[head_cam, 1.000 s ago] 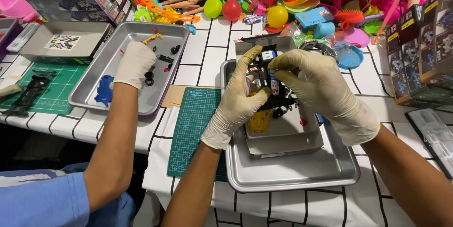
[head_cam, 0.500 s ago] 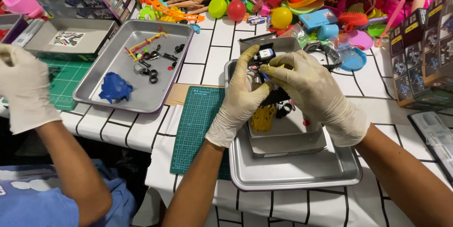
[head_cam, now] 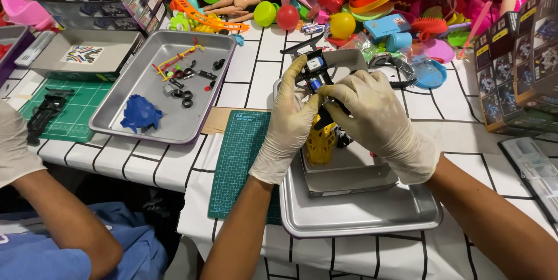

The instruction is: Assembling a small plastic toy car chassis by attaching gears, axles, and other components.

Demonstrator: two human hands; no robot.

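Both my gloved hands hold a small black toy car chassis [head_cam: 318, 73] with blue parts above a grey box lid [head_cam: 349, 172]. My left hand [head_cam: 289, 123] grips its left side with the thumb up along it. My right hand [head_cam: 378, 120] covers its right side from above. A yellow car body shell [head_cam: 321, 143] lies on the lid just below my hands. The lid rests in a metal tray [head_cam: 360, 216] at the table's front edge.
A green cutting mat [head_cam: 241, 158] lies left of the tray. A second metal tray [head_cam: 174, 123] holds a blue shell [head_cam: 141, 114] and small parts. Another person's gloved hand [head_cam: 14, 143] is at the far left. Toys [head_cam: 343, 24] and boxes [head_cam: 523, 53] crowd the back and right.
The other person's hand left the left tray and drew back to the far left edge. My hands kept hold of the chassis, shifting it only slightly.
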